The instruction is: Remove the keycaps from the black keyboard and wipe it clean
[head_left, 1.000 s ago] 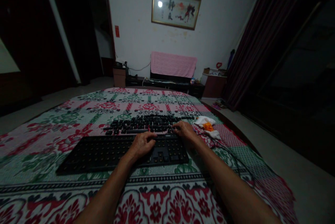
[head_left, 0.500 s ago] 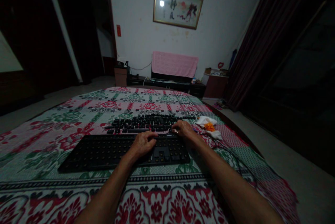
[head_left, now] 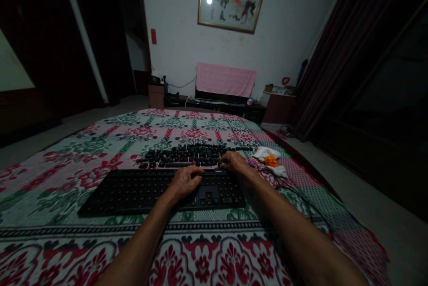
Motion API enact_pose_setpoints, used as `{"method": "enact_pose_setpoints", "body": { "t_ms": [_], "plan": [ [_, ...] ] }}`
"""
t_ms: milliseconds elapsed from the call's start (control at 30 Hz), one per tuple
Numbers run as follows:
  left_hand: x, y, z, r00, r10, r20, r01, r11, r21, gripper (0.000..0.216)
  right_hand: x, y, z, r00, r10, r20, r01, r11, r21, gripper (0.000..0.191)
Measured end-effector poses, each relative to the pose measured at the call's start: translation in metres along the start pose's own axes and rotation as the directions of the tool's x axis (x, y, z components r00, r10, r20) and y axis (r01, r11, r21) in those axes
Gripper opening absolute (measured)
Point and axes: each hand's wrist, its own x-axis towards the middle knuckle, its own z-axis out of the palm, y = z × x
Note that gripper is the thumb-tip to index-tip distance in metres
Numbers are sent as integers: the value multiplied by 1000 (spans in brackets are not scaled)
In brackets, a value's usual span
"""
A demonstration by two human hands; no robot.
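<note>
A black keyboard base (head_left: 133, 192) without its caps lies on the patterned bedspread (head_left: 100, 143). Just behind it, several loose black keycaps (head_left: 187, 156) are laid out in rows. My left hand (head_left: 185, 181) rests on the right part of the base, fingers curled at its far edge. My right hand (head_left: 235, 161) sits at the right end of the keycap rows, fingers bent down onto them; what they pinch is too small to make out.
A white and orange cloth (head_left: 270, 161) lies to the right of my right hand, with a dark cable (head_left: 301, 201) trailing near the bed's right edge. Beyond the bed stand a low cabinet with a pink cover (head_left: 225, 80) and dark curtains (head_left: 334, 54).
Both hands stay in nearly the same place on the keyboard and keycaps. The view has tilted and shifted slightly, so everything sits a little to the right.
</note>
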Motion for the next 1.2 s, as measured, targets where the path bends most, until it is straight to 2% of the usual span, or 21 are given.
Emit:
{"method": "enact_pose_setpoints", "body": {
  "t_ms": [333, 400, 500, 600, 733, 833, 933, 1200],
  "plan": [
    [1, 1, -1, 1000, -8, 15, 8, 999, 44, 30, 0, 2, 9, 999, 23, -34, -22, 999, 25, 17],
    [1, 1, -1, 1000, -15, 19, 14, 998, 56, 29, -3, 3, 7, 997, 36, -71, -31, 997, 65, 18],
    [1, -1, -1, 999, -20, 27, 18, 998, 66, 30, -13, 8, 1, 966, 89, -241, -26, 967, 253, 22],
    [1, -2, 0, 999, 1, 35, -4, 997, 77, 30, -26, 14, -6, 925, 155, -348, 45, 863, 504, 24],
    [1, 4, 2, 994, 97, -44, -86, 975, 206, 28, -43, 18, -6, 930, 183, -319, 107, 696, 710, 24],
    [0, 6, 4, 971, 214, -108, -168, 929, 331, 27, -52, 17, 0, 932, 222, -287, 82, 640, 764, 20],
    [-1, 3, 7, 960, 265, -85, -209, 888, 410, 27, -58, 15, 4, 932, 263, -251, 36, 619, 784, 17],
    [-6, -1, 12, 974, 228, -4, -188, 812, 553, 35, -62, 3, -6, 916, 311, -253, -21, 668, 744, 18]
  ]
}}
